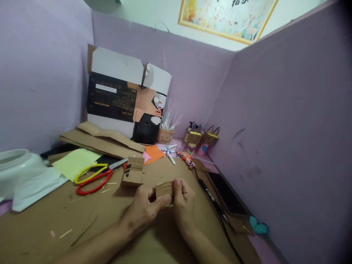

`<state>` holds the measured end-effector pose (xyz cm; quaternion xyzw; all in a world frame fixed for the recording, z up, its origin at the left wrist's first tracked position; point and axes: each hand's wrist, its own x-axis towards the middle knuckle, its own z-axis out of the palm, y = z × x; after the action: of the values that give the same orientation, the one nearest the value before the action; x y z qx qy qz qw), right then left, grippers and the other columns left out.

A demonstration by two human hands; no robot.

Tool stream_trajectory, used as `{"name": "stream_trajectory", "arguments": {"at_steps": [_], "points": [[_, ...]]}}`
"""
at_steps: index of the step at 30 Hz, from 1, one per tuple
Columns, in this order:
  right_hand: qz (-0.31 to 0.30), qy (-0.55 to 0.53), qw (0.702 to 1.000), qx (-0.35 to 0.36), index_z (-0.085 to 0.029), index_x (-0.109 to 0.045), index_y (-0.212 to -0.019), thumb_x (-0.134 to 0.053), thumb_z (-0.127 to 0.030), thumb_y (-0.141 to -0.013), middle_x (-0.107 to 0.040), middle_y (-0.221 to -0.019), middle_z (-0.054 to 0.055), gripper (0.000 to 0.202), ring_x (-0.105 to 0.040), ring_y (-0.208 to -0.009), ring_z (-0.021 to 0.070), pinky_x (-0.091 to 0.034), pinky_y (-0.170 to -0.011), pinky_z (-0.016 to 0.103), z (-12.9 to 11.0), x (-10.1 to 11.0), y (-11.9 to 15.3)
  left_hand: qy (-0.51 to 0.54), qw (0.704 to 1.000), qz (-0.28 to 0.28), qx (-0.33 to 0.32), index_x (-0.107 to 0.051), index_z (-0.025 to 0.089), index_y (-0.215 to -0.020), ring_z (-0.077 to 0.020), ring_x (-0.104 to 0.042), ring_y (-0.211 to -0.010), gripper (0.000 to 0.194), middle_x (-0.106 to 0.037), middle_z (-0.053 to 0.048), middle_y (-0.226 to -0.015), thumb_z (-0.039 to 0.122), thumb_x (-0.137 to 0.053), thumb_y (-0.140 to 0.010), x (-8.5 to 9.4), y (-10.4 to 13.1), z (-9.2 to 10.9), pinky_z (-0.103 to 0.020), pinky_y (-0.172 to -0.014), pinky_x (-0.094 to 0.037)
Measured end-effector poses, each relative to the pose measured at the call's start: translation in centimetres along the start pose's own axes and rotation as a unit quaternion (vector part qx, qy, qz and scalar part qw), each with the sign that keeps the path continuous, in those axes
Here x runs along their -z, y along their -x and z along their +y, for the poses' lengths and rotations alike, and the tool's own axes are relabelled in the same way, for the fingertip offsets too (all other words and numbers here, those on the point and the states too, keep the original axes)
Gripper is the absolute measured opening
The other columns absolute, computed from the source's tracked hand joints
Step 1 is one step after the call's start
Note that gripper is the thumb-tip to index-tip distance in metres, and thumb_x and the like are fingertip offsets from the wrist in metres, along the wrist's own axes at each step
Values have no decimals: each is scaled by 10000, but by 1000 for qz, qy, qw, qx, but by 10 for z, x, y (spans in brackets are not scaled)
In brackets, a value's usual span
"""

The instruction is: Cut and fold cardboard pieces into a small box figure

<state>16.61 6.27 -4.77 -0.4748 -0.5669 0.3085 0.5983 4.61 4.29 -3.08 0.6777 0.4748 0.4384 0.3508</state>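
A small piece of brown cardboard is held between both hands above the cardboard-covered table. My left hand grips its left and lower edge, thumb across the near face. My right hand pinches its right side with thumb and fingers; some fingers are hidden behind it. Just beyond my left hand stands a small folded cardboard box with dark stripes on one side. Scissors with one yellow and one red handle lie farther left, blades pointing toward the box.
At the back stand a flattened printed carton, a basket of white sticks and cat-eared cardboard figures. A white tub is at left. Along the right lie a black-corded tool, a dark flat panel and a teal heart.
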Motion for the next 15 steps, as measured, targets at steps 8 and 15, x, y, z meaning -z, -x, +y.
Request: {"name": "stream_trajectory", "arguments": {"at_steps": [8, 15], "points": [[27, -20, 999, -15, -210, -334, -543, -382, -451, -823, -302, -503, -68, 373, -287, -462, 92, -246, -423, 219, 0, -10, -1, -90, 991, 47, -87, -213, 203, -472, -61, -230, -408, 399, -240, 58, -444, 293, -425, -797, -9, 8, 2, -229, -406, -166], [23, 19, 999, 15, -207, -341, -549, -369, -436, -839, -311, -497, -68, 370, -301, -450, 90, -247, -422, 216, 5, -2, -1, -31, 999, 11, -14, -365, 182, -511, -81, -308, -473, 356, -307, 48, -496, 409, -477, -761, 1, -2, 8, -221, -439, -220]]}}
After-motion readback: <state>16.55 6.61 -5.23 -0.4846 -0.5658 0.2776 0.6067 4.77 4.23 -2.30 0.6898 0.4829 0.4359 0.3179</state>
